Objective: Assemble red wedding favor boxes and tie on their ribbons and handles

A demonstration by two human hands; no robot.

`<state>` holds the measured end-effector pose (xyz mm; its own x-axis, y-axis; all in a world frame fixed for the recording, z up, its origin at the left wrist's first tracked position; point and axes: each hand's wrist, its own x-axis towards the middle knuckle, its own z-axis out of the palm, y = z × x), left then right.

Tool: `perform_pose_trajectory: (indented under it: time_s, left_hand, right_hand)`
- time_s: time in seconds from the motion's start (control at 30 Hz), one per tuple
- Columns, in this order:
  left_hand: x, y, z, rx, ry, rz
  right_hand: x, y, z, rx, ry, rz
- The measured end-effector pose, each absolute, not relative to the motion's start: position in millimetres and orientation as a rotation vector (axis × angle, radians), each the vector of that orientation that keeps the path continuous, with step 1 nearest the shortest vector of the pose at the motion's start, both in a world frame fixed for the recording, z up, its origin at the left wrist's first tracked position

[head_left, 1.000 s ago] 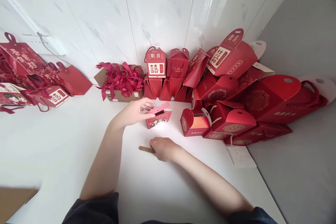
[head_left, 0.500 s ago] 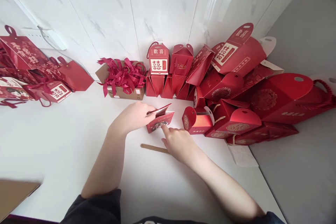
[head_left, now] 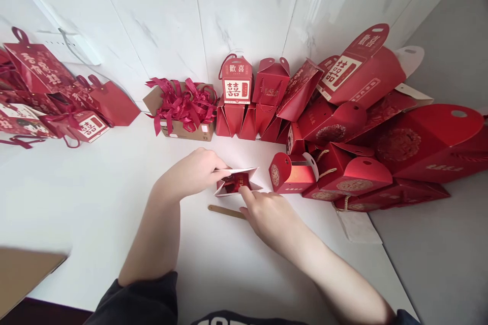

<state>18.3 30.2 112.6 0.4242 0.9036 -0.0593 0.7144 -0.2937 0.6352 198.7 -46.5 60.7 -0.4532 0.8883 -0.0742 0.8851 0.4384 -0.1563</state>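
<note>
Centre of frame: my left hand [head_left: 196, 172] pinches the left flap of the small red box [head_left: 237, 183], which sits on the white table [head_left: 95, 188] with its flaps spread open. My right hand [head_left: 269, 213] has fingertips on the box's near edge; whether it grips or only touches, I cannot tell. A wooden stick [head_left: 223, 210] lies just below the box. A ribbon carton [head_left: 183, 111] sits above.
</note>
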Motion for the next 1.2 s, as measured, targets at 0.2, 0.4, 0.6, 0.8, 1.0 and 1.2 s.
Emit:
perform_pose_trajectory:
  time_s: [0.2,0.4,0.6,0.8,1.0,1.2]
  left_hand:
    - [13.7,34.1,114.5,2.285,1.269,0.148]
    - [19.2,32.7,114.3,2.154,1.19,0.213]
    - [14.0,48.7,99.0,2.177,1.361,0.237]
    - [13.0,54.6,91.8,2.389,1.482,0.267]
    - [15.2,36.9,99.5,2.449,1.368,0.561]
    - [24.1,9.3,112.8,2.493,1.242,0.948]
  right_hand:
    - [202.9,-54.5,64.9,-1.657,-2.772,0.349]
    - [203.9,-44.8,63.5,-1.425,-2.529,0.372]
    - [204.3,-29.0,48.5,-1.456,-2.653,0.519]
    - [181.8,-19.6,8.0,-1.569,-2.847,0.707]
    - [175.8,-17.6,-8.1,-1.562,-2.809,0.944]
    - [179.6,-12.8,-9.6,-1.52,-2.779,1.091]
